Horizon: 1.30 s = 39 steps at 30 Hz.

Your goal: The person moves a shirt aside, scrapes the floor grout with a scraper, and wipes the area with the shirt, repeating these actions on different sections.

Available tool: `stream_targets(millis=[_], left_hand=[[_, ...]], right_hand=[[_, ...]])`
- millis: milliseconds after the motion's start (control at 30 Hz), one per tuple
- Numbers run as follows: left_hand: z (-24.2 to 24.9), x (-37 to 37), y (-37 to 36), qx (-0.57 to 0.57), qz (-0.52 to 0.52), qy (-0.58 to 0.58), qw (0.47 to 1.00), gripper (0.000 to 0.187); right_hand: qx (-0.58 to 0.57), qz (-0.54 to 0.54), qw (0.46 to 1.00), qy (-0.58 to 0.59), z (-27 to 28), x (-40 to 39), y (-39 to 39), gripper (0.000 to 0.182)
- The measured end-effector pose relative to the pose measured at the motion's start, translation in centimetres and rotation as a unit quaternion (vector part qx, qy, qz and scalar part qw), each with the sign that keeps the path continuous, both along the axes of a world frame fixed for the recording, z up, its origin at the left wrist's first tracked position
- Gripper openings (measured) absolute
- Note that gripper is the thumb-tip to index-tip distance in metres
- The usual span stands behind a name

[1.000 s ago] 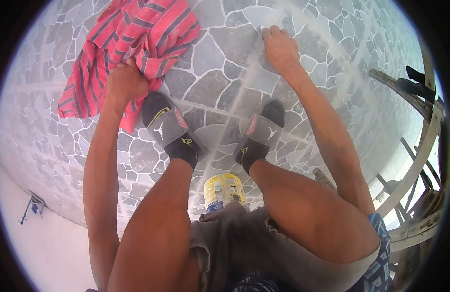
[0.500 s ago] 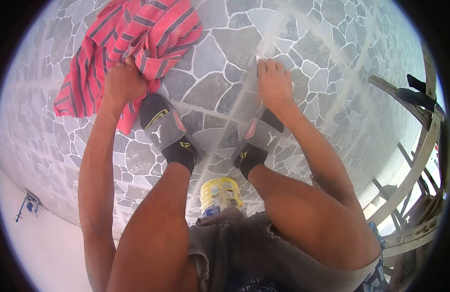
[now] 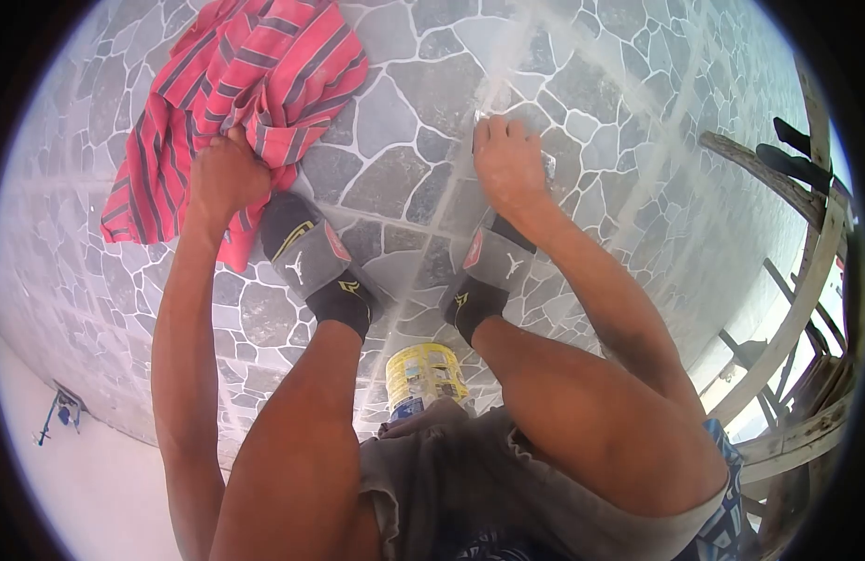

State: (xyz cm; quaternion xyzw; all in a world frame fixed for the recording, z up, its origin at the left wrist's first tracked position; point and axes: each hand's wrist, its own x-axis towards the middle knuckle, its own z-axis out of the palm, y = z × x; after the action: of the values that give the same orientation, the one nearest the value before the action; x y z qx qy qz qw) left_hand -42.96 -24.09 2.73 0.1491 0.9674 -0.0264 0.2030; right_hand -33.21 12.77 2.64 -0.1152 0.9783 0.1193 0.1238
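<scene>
My left hand (image 3: 229, 176) is closed on a bunched red cloth (image 3: 292, 70) with dark stripes, which lies spread over the floor at the upper left. My right hand (image 3: 509, 161) presses low against the stone-patterned tile floor (image 3: 395, 178), beside a pale tile joint. Under its palm is a thin flat tool (image 3: 550, 168), with a shiny edge showing past the fingers and at the palm's right side. Most of that tool is hidden, so its exact kind cannot be made out. Both feet, in dark socks and grey slides (image 3: 304, 262), stand between the hands.
A yellow-rimmed bucket (image 3: 426, 360) is between my legs, partly covered by my shorts. Wooden poles and boards (image 3: 778, 187) crowd the right side. At the lower left, a small blue and dark object (image 3: 63, 409) lies by a pale surface.
The view has shifted slightly, so the cloth and floor sit a little lower and further left. Both hands keep their grips, with little movement against the floor.
</scene>
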Motion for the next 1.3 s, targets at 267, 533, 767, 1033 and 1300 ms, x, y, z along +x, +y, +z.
stream_targets(millis=[267,533,767,1033,1300], left_hand=[[0.2,0.2,0.2,0.008,0.005,0.016,1.0,0.037],[0.0,0.2,0.0,0.02,-0.001,0.002,1.0,0.037],[0.6,-0.1,0.4,0.017,0.017,-0.044,0.999,0.041],[0.5,0.2,0.3,0.022,0.012,-0.029,0.999,0.042],[0.4,0.1,0.0,0.006,0.018,-0.031,0.999,0.045]], right_hand=[[-0.022,0.017,0.999,0.028,-0.1,-0.4,1.4,0.022],[-0.043,0.01,0.997,0.061,-0.8,-2.0,3.1,0.019],[-0.039,-0.016,0.998,0.044,-0.7,-6.1,4.6,0.015],[-0.008,-0.008,0.999,0.041,-1.0,-5.4,4.3,0.025],[-0.016,0.033,0.998,0.054,-1.1,-1.0,2.7,0.018]])
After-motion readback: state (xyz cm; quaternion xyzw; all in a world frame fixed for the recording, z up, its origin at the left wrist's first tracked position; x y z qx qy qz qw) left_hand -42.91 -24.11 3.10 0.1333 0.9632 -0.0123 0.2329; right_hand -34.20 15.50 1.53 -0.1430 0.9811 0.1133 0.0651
